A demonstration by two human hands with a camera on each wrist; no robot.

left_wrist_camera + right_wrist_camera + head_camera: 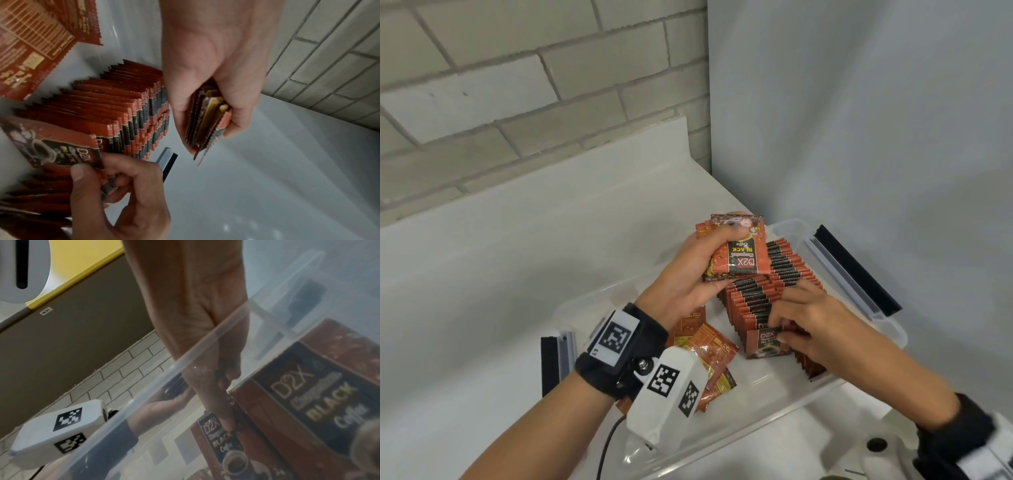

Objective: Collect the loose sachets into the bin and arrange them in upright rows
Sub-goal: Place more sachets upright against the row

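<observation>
A white counter is sitting in a corner, brick wall upper left. At lower centre the clear bin is holding two upright rows of sachets and several loose ones. The left hand is clutching a stack above the bin; the right hand is pinching one sachet at the row's front.

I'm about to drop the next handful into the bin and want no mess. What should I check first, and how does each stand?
1. Left hand grips the bundle of sachets firmly: ok.
2. Bundle edges aligned: not ok, staggered in the left wrist view.
3. Upright rows standing: ok.
4. Right hand steadying the front sachet: ok.
5. Loose sachets on the bin floor cleared: not ok.
</observation>
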